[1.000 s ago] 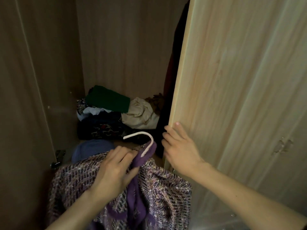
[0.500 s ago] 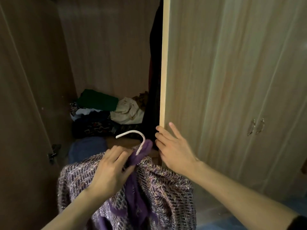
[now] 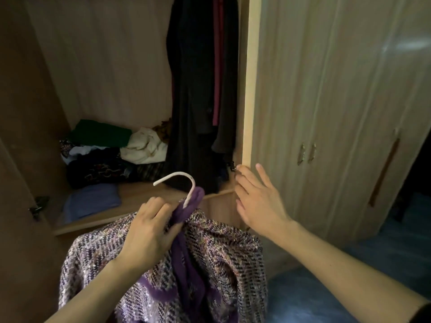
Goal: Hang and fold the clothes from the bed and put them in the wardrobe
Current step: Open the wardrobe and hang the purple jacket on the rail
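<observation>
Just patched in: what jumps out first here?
A purple jacket on a white hanger fills the bottom centre, gripped at its collar by the left hand. The right hand is open beside the edge of the wardrobe door. Inside, dark garments hang right, and a clothes pile sits left.

I see open room in the wardrobe [image 3: 112, 66] from its left wall across to the dark hanging clothes [image 3: 193, 89], which fill the right side down near the wardrobe floor [image 3: 149, 194] and crowd against the right door's edge [image 3: 248, 89]. A pile of folded clothes [image 3: 105, 155] takes the floor's back left corner, with a blue folded piece [image 3: 93, 201] by its front left edge, leaving bare board front right. The hanger [image 3: 179, 183] gripped in my left hand [image 3: 149, 231] sits just outside that front edge, the open left door [image 3: 21, 136] bounding the gap.
</observation>
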A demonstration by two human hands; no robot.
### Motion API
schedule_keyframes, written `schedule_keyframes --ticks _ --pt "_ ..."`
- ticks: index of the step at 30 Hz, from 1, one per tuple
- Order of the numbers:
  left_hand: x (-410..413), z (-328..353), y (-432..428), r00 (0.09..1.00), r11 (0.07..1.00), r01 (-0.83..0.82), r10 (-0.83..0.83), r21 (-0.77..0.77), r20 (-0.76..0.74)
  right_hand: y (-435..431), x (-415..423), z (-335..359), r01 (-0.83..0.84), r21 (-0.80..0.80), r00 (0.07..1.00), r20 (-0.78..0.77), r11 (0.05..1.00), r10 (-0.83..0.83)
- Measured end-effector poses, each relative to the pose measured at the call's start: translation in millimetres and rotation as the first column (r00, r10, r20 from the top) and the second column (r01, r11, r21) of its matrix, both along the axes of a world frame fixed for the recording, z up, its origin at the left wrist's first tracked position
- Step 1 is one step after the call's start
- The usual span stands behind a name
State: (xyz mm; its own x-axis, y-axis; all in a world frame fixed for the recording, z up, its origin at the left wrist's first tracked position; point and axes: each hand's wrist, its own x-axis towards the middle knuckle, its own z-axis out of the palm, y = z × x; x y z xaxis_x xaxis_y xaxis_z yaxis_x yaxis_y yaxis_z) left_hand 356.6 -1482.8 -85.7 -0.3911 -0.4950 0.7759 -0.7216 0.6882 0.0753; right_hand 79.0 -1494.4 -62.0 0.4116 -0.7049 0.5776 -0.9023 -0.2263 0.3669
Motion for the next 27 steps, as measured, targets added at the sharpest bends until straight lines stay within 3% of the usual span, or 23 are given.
schedule_keyframes --ticks 4,12,17,27 --pt "-23 11 0 0.997 0.997 0.077 -0.077 -0.015 -0.008 22 -31 0 0.152 0.049 0.981 0.114 0.987 -0.156" --pt "-53 18 -1 0.987 0.987 0.159 -0.159 -0.029 -0.009 32 -70 1 0.338 0.286 0.828 0.363 0.897 -0.427" --pt "-69 13 1 0.986 0.985 0.165 -0.166 -0.051 -0.003 37 -80 -4 0.275 0.336 0.802 0.436 0.901 -0.408" --pt "-75 13 2 0.987 0.986 0.160 -0.161 -0.042 -0.011 49 -78 -5 0.244 0.340 0.823 0.422 0.908 -0.379"
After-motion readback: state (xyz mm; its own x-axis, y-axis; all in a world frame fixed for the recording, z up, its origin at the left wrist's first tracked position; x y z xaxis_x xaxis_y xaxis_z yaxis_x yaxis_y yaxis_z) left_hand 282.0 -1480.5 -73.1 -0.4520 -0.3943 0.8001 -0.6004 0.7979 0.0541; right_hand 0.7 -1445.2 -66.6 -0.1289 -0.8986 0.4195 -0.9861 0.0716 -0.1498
